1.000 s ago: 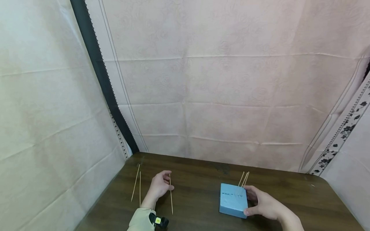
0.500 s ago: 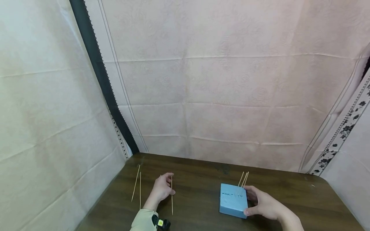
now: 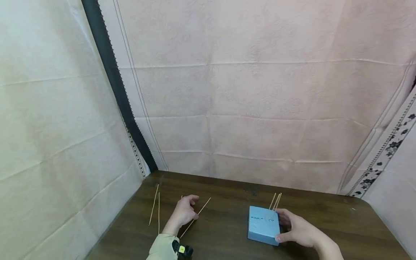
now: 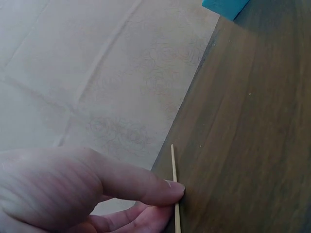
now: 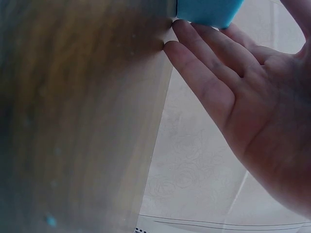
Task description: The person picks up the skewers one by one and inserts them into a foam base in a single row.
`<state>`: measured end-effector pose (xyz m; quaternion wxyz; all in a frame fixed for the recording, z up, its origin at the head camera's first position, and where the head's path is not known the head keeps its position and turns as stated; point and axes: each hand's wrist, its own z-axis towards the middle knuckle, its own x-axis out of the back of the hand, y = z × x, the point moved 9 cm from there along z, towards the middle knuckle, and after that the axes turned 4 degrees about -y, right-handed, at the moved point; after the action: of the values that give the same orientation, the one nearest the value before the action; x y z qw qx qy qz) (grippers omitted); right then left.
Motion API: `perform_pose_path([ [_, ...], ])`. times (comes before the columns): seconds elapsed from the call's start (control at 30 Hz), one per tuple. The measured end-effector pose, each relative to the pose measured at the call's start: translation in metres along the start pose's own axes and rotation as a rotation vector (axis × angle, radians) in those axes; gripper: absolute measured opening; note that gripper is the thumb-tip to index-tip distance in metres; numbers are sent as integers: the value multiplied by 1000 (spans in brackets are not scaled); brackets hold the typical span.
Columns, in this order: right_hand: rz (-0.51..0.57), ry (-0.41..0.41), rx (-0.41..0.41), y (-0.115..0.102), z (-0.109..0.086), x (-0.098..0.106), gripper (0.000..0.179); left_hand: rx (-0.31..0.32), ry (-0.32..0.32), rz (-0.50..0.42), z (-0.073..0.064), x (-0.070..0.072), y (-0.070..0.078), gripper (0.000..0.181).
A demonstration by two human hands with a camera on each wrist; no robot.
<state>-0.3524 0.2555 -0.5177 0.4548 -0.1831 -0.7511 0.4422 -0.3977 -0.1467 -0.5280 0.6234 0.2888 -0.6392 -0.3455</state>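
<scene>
In the head view my left hand (image 3: 183, 212) pinches a thin wooden stick (image 3: 204, 204), which slants up and to the right over the table. The left wrist view shows the stick (image 4: 177, 216) between thumb and fingertips. My right hand (image 3: 297, 228) holds the right side of a blue block (image 3: 263, 223), thumb at its near corner and fingers at its far one. In the right wrist view, fairly straight fingers (image 5: 209, 90) touch the block (image 5: 206, 9). Three sticks (image 3: 272, 200) rise from the block's far part; their lower ends are hidden.
Two loose sticks (image 3: 153, 206) lie at the left of the dark wooden table (image 3: 224, 216). Another stick's tip (image 3: 181, 197) shows beside my left hand, the remainder hidden. Pale cloth (image 3: 260, 108) hangs behind the table and at both sides.
The stick in my left hand has turned from nearly straight up and down to slanting right, its far end swinging rightward. My right hand and the block stay in place.
</scene>
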Motion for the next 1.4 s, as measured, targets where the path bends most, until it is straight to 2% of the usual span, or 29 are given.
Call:
perform_pose_path([
  [0.23,-5,2,1,0,-1,0,96,-27,-10,37,0,-1,3,69],
  [0.4,-12,7,-6,1,1,1,96,-6,-3,14,0,3,2,64],
  [0.73,-13,7,-2,2,1,2,95,-3,-57,-176,1,2,2,60],
  [1.03,3,-3,2,2,0,0,95,-7,-34,-260,0,7,5,56],
  [1.23,-4,7,-5,0,0,1,96,-26,-33,-384,0,10,11,56],
  [1.4,-4,9,-2,0,-1,1,95,-30,-40,-445,-1,12,16,48],
])
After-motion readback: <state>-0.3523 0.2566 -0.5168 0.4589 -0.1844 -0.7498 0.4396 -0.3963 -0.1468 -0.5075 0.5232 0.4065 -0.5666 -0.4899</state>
